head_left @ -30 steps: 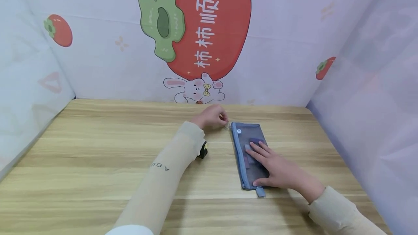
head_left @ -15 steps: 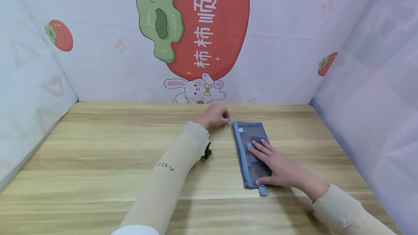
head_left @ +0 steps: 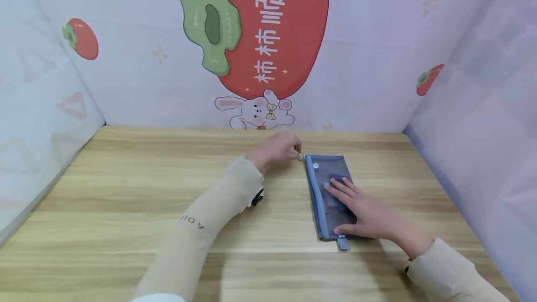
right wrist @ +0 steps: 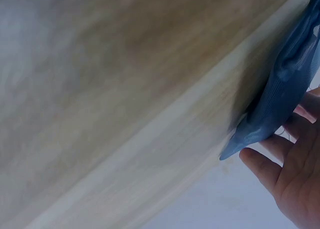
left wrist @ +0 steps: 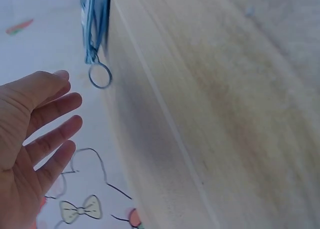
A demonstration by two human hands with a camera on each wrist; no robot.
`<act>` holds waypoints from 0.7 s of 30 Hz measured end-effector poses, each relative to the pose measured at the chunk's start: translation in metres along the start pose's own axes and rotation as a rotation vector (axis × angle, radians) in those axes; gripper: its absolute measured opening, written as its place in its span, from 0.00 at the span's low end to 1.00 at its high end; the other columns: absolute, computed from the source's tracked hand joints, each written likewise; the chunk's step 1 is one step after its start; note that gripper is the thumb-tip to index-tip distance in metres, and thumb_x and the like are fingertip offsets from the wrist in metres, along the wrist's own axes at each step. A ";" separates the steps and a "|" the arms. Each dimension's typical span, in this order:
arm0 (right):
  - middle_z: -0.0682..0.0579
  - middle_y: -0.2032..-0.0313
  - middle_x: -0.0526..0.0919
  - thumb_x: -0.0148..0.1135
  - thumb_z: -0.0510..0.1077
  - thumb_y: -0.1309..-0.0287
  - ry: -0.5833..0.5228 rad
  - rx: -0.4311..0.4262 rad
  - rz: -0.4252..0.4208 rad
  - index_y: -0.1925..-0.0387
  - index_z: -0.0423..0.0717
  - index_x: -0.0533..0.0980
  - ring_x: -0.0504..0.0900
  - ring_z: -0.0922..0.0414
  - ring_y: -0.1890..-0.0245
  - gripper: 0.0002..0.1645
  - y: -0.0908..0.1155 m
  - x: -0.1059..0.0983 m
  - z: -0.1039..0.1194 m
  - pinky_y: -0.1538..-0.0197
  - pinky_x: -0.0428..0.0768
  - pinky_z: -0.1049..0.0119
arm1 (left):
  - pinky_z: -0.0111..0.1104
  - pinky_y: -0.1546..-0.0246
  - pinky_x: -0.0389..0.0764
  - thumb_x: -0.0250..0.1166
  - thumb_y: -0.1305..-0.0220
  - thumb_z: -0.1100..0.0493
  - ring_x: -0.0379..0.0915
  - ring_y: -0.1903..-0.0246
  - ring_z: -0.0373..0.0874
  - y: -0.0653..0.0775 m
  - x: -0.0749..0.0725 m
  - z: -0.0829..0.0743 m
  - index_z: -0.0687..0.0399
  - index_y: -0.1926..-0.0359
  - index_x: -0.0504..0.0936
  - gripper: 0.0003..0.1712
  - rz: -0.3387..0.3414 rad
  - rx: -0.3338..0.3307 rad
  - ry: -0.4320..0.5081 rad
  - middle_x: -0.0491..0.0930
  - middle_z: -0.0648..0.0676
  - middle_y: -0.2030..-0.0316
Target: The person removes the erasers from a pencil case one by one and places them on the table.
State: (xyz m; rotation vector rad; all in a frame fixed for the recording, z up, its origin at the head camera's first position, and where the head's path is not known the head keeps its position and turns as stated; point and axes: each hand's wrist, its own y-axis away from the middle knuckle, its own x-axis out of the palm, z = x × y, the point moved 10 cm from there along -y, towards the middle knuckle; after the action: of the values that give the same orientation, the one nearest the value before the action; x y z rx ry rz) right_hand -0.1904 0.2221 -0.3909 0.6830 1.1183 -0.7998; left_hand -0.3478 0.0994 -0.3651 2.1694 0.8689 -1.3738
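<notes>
A blue-grey mesh zip pouch (head_left: 329, 169) lies lengthwise on the wooden table, with darker flat shapes showing through its mesh. Along its left side runs a light blue zipper (head_left: 317, 199), and a metal ring (left wrist: 110, 75) hangs from the zipper's far end. Close to that ring, my left hand (head_left: 274, 148) has relaxed fingers; in the left wrist view a gap separates fingertips and ring. My right hand (head_left: 371, 213) rests on the pouch with fingers spread, thumb near its close end. A short fabric tab (head_left: 343, 243) sticks out at that end.
The wood-grain table (head_left: 138, 190) meets a printed back wall (head_left: 361, 83) with a persimmon and rabbit picture. Pale side walls stand left (head_left: 37, 106) and right (head_left: 482, 129). A black strap piece (head_left: 257, 198) shows at the left sleeve cuff.
The left hand's fingers, earlier pinching the ring, have loosened and come away from it. The right hand stays on the pouch. The head view has shifted slightly.
</notes>
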 end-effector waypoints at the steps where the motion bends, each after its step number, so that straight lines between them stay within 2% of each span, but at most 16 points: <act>1: 0.40 0.24 0.55 0.66 0.71 0.47 0.012 -0.005 -0.011 0.25 0.47 0.59 0.51 0.33 0.25 0.57 0.000 -0.002 0.000 0.35 0.67 0.36 | 0.32 0.46 0.78 0.63 0.32 0.59 0.75 0.54 0.43 0.002 0.000 -0.006 0.52 0.52 0.86 0.10 0.006 0.031 -0.022 0.84 0.49 0.54; 4: 0.41 0.24 0.56 0.64 0.70 0.45 0.057 -0.017 -0.032 0.26 0.47 0.60 0.54 0.35 0.25 0.54 0.000 -0.007 0.004 0.35 0.69 0.38 | 0.31 0.49 0.78 0.64 0.33 0.58 0.76 0.56 0.41 0.013 0.002 -0.024 0.51 0.55 0.87 0.09 0.029 0.129 -0.088 0.84 0.48 0.57; 8: 0.42 0.25 0.58 0.61 0.70 0.42 0.077 -0.034 -0.045 0.27 0.48 0.63 0.58 0.38 0.26 0.49 0.003 -0.011 0.012 0.40 0.75 0.43 | 0.28 0.52 0.77 0.64 0.33 0.56 0.75 0.59 0.39 0.035 0.017 -0.047 0.49 0.58 0.88 0.08 0.093 0.245 -0.138 0.84 0.46 0.61; 12: 0.44 0.25 0.60 0.59 0.69 0.39 0.074 -0.051 -0.076 0.29 0.53 0.66 0.60 0.41 0.26 0.43 0.004 -0.015 0.018 0.46 0.80 0.46 | 0.31 0.47 0.77 0.64 0.33 0.57 0.76 0.53 0.41 0.051 0.032 -0.068 0.50 0.56 0.88 0.09 0.181 0.321 -0.164 0.85 0.47 0.56; 16: 0.48 0.26 0.62 0.56 0.69 0.37 0.097 -0.074 -0.077 0.33 0.60 0.70 0.62 0.42 0.27 0.35 0.002 -0.017 0.026 0.47 0.81 0.47 | 0.31 0.44 0.76 0.64 0.33 0.58 0.76 0.51 0.40 0.054 0.042 -0.076 0.50 0.53 0.87 0.11 0.221 0.368 -0.200 0.85 0.46 0.53; 21: 0.48 0.26 0.62 0.56 0.67 0.35 0.108 -0.127 -0.064 0.36 0.60 0.74 0.63 0.43 0.27 0.31 0.001 -0.016 0.037 0.44 0.80 0.48 | 0.26 0.47 0.77 0.64 0.32 0.57 0.78 0.54 0.36 0.054 0.051 -0.081 0.51 0.51 0.87 0.12 0.223 0.434 -0.239 0.84 0.46 0.53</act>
State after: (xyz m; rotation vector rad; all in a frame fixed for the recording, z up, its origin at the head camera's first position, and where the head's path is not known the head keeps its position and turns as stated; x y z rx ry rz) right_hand -0.1743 0.1958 -0.3646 0.5917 1.2829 -0.7466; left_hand -0.2423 0.1276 -0.3763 2.2524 0.2454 -1.7804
